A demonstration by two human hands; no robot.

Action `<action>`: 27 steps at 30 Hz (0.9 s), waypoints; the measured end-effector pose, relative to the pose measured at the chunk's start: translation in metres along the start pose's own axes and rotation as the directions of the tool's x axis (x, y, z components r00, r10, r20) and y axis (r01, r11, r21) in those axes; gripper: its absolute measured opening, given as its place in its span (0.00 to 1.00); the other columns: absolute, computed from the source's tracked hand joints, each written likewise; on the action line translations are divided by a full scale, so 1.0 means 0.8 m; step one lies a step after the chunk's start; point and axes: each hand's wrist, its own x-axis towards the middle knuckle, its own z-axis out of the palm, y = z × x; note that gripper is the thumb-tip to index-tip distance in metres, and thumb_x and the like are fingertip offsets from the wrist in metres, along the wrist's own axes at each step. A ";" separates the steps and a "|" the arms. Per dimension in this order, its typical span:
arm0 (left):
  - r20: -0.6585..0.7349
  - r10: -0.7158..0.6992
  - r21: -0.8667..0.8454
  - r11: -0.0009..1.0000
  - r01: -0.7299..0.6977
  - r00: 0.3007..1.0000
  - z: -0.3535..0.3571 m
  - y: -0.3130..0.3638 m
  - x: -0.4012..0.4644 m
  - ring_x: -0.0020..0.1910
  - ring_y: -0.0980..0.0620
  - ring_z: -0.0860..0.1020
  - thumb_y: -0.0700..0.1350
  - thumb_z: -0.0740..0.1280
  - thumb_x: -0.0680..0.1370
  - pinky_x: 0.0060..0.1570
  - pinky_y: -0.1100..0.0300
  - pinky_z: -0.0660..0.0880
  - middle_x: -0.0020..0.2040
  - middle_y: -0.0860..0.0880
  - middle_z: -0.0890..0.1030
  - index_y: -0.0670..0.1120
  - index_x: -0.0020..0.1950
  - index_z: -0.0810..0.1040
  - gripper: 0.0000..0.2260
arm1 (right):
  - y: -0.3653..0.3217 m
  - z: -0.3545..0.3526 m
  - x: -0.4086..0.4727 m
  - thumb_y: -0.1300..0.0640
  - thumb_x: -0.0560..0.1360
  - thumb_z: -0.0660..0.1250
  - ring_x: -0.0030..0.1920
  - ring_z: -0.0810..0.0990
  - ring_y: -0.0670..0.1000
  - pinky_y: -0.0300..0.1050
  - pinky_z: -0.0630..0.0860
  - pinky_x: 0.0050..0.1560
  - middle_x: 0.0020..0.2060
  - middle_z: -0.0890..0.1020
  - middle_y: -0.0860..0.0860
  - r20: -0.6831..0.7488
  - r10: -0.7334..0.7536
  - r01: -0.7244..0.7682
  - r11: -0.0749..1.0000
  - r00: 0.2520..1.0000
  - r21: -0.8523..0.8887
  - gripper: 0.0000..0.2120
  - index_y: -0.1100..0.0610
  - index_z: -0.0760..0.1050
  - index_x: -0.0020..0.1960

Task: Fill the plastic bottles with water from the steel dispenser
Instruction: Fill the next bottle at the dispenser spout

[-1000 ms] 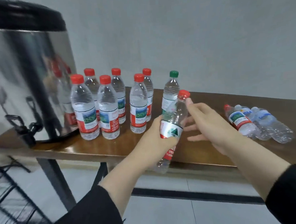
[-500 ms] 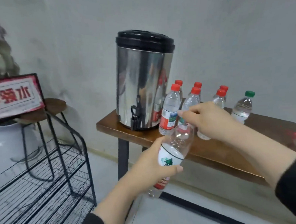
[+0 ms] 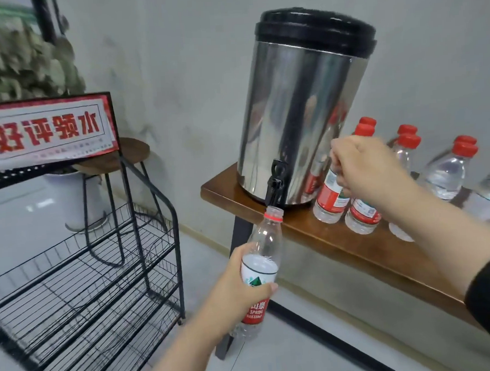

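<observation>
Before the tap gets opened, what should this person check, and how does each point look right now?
1. Cap off the clear plastic bottle with the red neck ring: ok, its mouth is open.
2. Bottle mouth under the black tap of the shiny steel dispenser: ok, it sits just below the spout, slightly tilted.
3. Firm hold: ok, the left hand wraps the label.
4. Right hand free for the tap lever: cannot tell, its fingers are curled and may hold the cap.
5. Water in the dispenser: cannot tell, the black lid is on.
</observation>
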 end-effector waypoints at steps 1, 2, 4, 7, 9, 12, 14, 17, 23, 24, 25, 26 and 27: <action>-0.027 -0.010 0.009 1.000 0.011 1.000 0.001 -0.008 0.007 0.53 0.60 0.82 0.42 0.77 0.74 0.45 0.75 0.75 0.59 0.57 0.81 0.64 0.66 0.67 0.29 | 0.010 0.009 0.008 0.47 0.81 0.57 0.27 0.69 0.52 0.51 0.68 0.34 0.26 0.71 0.52 -0.006 0.011 -0.011 1.000 1.000 -0.022 0.20 0.57 0.68 0.34; -0.053 -0.019 0.023 1.000 0.020 0.998 0.002 -0.016 0.015 0.54 0.60 0.81 0.42 0.77 0.75 0.44 0.76 0.74 0.61 0.57 0.81 0.63 0.67 0.67 0.30 | 0.019 0.017 0.015 0.46 0.83 0.57 0.27 0.71 0.51 0.47 0.69 0.33 0.26 0.73 0.52 -0.001 0.012 -0.012 0.998 1.000 -0.058 0.23 0.58 0.69 0.35; -0.092 -0.047 0.042 0.998 0.051 0.995 0.005 -0.031 0.030 0.54 0.61 0.80 0.42 0.77 0.75 0.42 0.78 0.72 0.60 0.59 0.79 0.62 0.69 0.65 0.31 | 0.032 0.029 0.027 0.48 0.85 0.57 0.26 0.74 0.47 0.41 0.69 0.32 0.28 0.77 0.50 0.039 -0.021 0.025 0.993 0.999 -0.115 0.20 0.57 0.74 0.40; -0.128 -0.051 0.061 0.996 0.059 0.990 0.011 -0.050 0.059 0.52 0.62 0.79 0.42 0.77 0.75 0.40 0.78 0.72 0.57 0.61 0.78 0.63 0.68 0.64 0.32 | 0.037 0.041 0.039 0.45 0.83 0.60 0.29 0.76 0.43 0.39 0.68 0.32 0.33 0.79 0.49 0.138 -0.098 0.127 0.968 0.985 -0.216 0.11 0.49 0.78 0.54; -0.158 -0.041 0.054 0.997 0.051 0.986 0.017 -0.063 0.077 0.52 0.62 0.79 0.41 0.77 0.74 0.41 0.77 0.72 0.57 0.59 0.79 0.63 0.67 0.64 0.32 | 0.035 0.049 0.043 0.39 0.81 0.60 0.36 0.78 0.43 0.40 0.69 0.35 0.39 0.80 0.45 0.215 -0.124 0.184 0.940 0.969 -0.288 0.15 0.45 0.76 0.62; -0.186 -0.024 0.028 0.999 0.030 0.982 0.022 -0.072 0.097 0.52 0.62 0.78 0.41 0.77 0.74 0.40 0.79 0.70 0.59 0.58 0.78 0.63 0.66 0.65 0.32 | 0.021 0.059 0.048 0.36 0.79 0.61 0.34 0.77 0.39 0.37 0.68 0.32 0.41 0.79 0.41 0.297 -0.159 0.268 0.888 0.942 -0.375 0.13 0.42 0.75 0.57; -0.197 0.004 -0.004 1.000 -0.005 0.980 0.021 -0.075 0.106 0.54 0.60 0.78 0.39 0.77 0.73 0.39 0.79 0.71 0.61 0.57 0.77 0.65 0.66 0.66 0.32 | 0.015 0.067 0.055 0.38 0.79 0.62 0.29 0.76 0.39 0.36 0.65 0.27 0.38 0.79 0.46 0.331 -0.166 0.298 0.867 0.929 -0.401 0.15 0.49 0.77 0.52; -0.196 0.028 -0.061 0.997 -0.041 0.980 0.016 -0.074 0.113 0.43 0.62 0.79 0.36 0.75 0.75 0.32 0.76 0.72 0.58 0.57 0.77 0.64 0.65 0.67 0.30 | 0.011 0.072 0.062 0.42 0.81 0.62 0.29 0.74 0.43 0.40 0.63 0.28 0.35 0.77 0.47 0.336 -0.171 0.329 0.802 0.926 -0.499 0.15 0.53 0.76 0.50; -0.198 0.112 -0.065 0.990 -0.127 0.974 0.009 -0.084 0.126 0.50 0.74 0.76 0.38 0.76 0.74 0.43 0.80 0.71 0.57 0.65 0.78 0.66 0.64 0.68 0.31 | 0.008 0.081 0.069 0.42 0.80 0.65 0.31 0.74 0.46 0.45 0.64 0.30 0.33 0.77 0.49 0.334 -0.170 0.338 0.764 0.927 -0.550 0.16 0.55 0.77 0.47; -0.195 0.127 -0.054 0.989 -0.140 0.973 0.010 -0.087 0.127 0.55 0.72 0.75 0.39 0.77 0.73 0.46 0.80 0.69 0.58 0.66 0.78 0.68 0.65 0.68 0.32 | 0.008 0.082 0.069 0.42 0.80 0.65 0.30 0.73 0.46 0.44 0.63 0.29 0.33 0.77 0.49 0.329 -0.172 0.335 0.767 0.929 -0.546 0.16 0.55 0.77 0.47; -0.187 0.135 -0.055 0.988 -0.148 0.973 0.011 -0.088 0.128 0.57 0.70 0.75 0.39 0.77 0.73 0.48 0.80 0.68 0.59 0.66 0.78 0.68 0.65 0.68 0.32 | 0.009 0.083 0.068 0.42 0.80 0.65 0.29 0.73 0.45 0.43 0.62 0.29 0.32 0.76 0.49 0.324 -0.173 0.333 0.770 0.930 -0.545 0.16 0.54 0.76 0.46; -0.176 0.138 -0.058 0.987 -0.151 0.975 0.011 -0.090 0.130 0.58 0.69 0.76 0.40 0.77 0.73 0.49 0.79 0.69 0.59 0.66 0.78 0.68 0.66 0.68 0.33 | 0.009 0.084 0.067 0.42 0.80 0.65 0.28 0.72 0.45 0.42 0.60 0.28 0.32 0.76 0.49 0.318 -0.174 0.330 0.773 0.932 -0.542 0.16 0.54 0.76 0.45; -0.167 0.139 -0.062 0.987 -0.151 0.976 0.012 -0.090 0.130 0.56 0.67 0.77 0.40 0.77 0.73 0.49 0.76 0.71 0.59 0.66 0.78 0.68 0.67 0.68 0.33 | 0.010 0.085 0.066 0.42 0.80 0.65 0.28 0.72 0.45 0.41 0.60 0.28 0.32 0.76 0.49 0.310 -0.178 0.327 0.777 0.934 -0.537 0.16 0.54 0.75 0.44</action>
